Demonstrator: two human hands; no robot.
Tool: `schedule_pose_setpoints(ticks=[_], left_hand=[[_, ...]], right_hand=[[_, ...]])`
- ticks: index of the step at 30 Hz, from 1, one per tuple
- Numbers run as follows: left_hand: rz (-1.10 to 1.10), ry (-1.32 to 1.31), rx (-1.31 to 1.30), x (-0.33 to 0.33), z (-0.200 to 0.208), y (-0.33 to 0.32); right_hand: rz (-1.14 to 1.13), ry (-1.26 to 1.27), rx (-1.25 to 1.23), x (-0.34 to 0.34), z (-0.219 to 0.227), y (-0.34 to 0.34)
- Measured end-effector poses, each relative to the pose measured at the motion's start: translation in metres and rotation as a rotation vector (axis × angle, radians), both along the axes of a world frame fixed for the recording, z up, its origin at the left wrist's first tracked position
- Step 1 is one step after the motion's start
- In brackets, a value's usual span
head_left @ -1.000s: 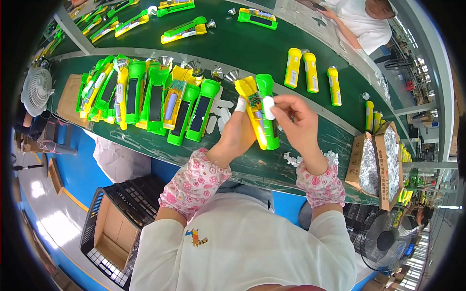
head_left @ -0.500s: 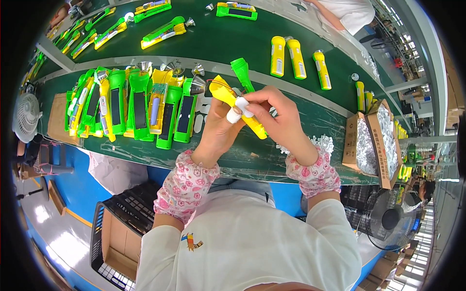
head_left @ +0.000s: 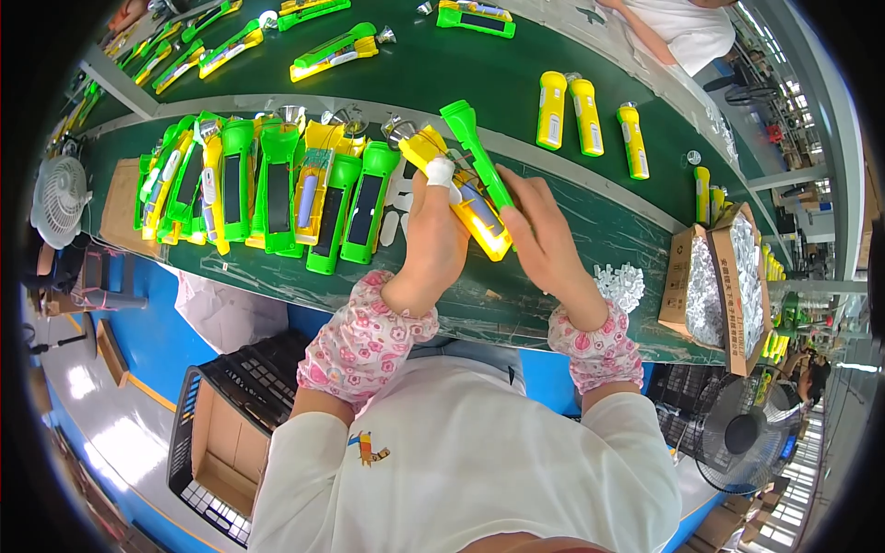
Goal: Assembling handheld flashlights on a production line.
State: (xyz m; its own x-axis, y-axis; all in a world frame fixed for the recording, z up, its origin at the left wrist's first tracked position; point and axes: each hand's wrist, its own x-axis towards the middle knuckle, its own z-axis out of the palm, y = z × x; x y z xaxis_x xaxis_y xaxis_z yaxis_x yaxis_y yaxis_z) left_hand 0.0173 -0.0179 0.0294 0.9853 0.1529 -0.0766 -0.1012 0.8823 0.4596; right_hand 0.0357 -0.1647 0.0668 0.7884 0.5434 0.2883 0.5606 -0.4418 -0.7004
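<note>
My left hand (head_left: 435, 238) is closed round the yellow half (head_left: 486, 229) of a flashlight housing, tilted over the green bench. White wrapping (head_left: 440, 172) covers one of its fingers. Wires and inner parts show inside the yellow half, and a silvery reflector (head_left: 399, 131) is at its upper end. My right hand (head_left: 544, 235) grips the lower part of the green housing half (head_left: 481, 158), which stands on edge along the yellow one; a gap remains between them at the top. On the left, several opened green-and-yellow flashlights (head_left: 279, 189) lean in a row.
Small white pieces (head_left: 619, 288) lie in a pile right of my hands. Cardboard boxes (head_left: 682, 281) of silvery-white parts stand at the bench's right end. Beyond a pale rail, several yellow flashlights (head_left: 587, 115) and opened ones (head_left: 336, 53) lie on green surface. Another person's arm (head_left: 645, 35) is at the far side.
My right hand has left the white oval piece it was pinching and now holds the green half. That half has swung closer alongside the yellow one. The view has shifted slightly.
</note>
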Motion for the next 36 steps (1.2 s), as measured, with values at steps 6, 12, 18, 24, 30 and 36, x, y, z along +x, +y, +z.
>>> schedule_pose_setpoints(ticks=[6,12,18,24,30,36], left_hand=[[0.065,0.116,0.035,0.006,-0.001,-0.003],[0.074,0.057,0.222,0.014,-0.017,-0.006],[-0.039,0.003,0.066,0.011,-0.011,-0.002],[-0.056,0.131,0.182,0.012,-0.013,0.0],[-0.032,0.052,0.174,0.012,-0.024,-0.005],[-0.082,0.027,0.09,0.005,-0.02,-0.016]], right_hand=[[0.061,0.103,0.128,0.006,-0.003,-0.004],[-0.017,-0.12,0.055,-0.007,-0.001,0.007],[0.065,-0.028,0.095,0.007,-0.008,-0.009],[-0.035,0.01,0.146,-0.001,-0.023,-0.003],[-0.156,-0.141,0.075,-0.019,-0.025,0.008],[-0.205,-0.176,-0.055,-0.026,-0.027,0.017]])
